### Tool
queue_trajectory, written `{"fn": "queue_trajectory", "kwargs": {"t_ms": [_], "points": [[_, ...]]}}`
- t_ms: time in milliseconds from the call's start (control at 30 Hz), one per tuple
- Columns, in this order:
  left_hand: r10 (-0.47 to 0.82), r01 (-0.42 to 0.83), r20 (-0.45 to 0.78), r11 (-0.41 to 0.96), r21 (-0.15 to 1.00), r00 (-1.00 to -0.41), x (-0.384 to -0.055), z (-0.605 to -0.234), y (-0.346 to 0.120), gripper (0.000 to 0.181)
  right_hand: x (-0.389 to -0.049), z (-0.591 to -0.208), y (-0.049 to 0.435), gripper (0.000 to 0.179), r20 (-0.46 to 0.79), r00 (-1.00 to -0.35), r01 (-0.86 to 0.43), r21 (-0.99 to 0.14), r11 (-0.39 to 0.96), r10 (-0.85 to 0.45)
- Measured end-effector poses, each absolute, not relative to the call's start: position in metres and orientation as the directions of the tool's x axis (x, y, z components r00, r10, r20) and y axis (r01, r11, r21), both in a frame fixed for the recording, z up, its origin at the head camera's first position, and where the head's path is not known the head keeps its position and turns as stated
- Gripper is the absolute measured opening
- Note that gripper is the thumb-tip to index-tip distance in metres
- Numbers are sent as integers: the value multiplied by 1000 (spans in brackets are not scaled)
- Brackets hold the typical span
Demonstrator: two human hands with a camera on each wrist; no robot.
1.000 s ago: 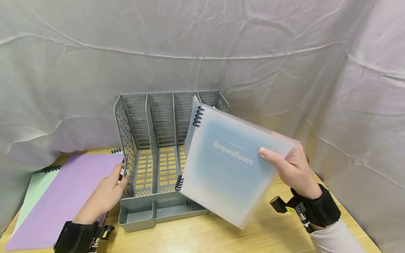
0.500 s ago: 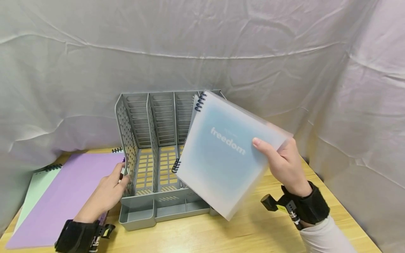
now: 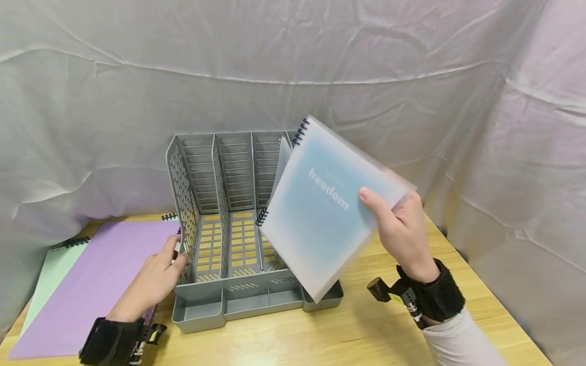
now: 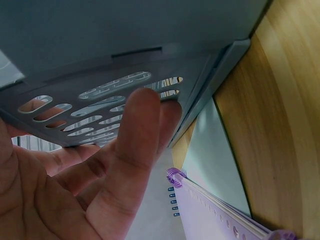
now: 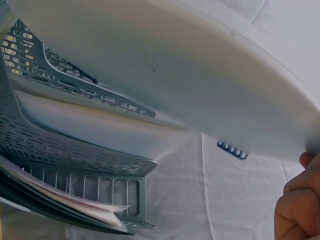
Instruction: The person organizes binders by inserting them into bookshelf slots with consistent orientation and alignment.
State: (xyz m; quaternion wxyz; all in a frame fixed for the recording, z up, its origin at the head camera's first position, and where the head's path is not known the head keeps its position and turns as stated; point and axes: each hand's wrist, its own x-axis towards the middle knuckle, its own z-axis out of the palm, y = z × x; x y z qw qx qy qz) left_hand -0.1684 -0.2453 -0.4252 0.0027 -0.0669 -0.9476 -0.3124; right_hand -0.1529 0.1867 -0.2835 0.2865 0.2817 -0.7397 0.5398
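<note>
My right hand [image 3: 405, 236] pinches a spiral notebook [image 3: 311, 223] by its right corner, thumb across the frosted cover that reads "freedom". The notebook hangs tilted over the right part of a grey file organizer [image 3: 199, 290], its blue-black coils to the upper left. My left hand [image 3: 153, 277] grips the front edge of the organizer's left side wall; in the left wrist view its fingers [image 4: 137, 130] lie along the slotted wall. Behind the held notebook, another clear-covered notebook [image 3: 283, 160] stands in a slot. The right wrist view shows further notebooks [image 5: 100, 200] in the outermost slot.
To the left, a purple notebook [image 3: 105, 274] overlaps a pale green one [image 3: 52, 274] on the wooden table [image 3: 256, 345]. Small trays [image 3: 197, 310] run along the organizer's front. A pale cloth [image 3: 274, 61] hangs behind and on both sides.
My right hand has carried the "freedom" notebook up and to the left, farther over the organizer, uncovering the front right tray. The left hand keeps its place on the side wall.
</note>
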Motion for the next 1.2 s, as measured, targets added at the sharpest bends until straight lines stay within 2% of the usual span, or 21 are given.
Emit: {"fn": "queue_trajectory", "kwargs": {"t_ms": [233,633,1200], "points": [[123,118,32,798,591,-992,-169,-425,-245,52,-155,-281,177,16,721,-690,-693,-636,340,-58],[121,119,37,799,590,-992,-168,-425,-245,49,-164,-280,164,20,726,-687,-662,-638,393,21],[121,124,45,797,592,-992,-168,-427,-245,47,-164,-270,165,20,699,-713,-637,-681,361,58]]}}
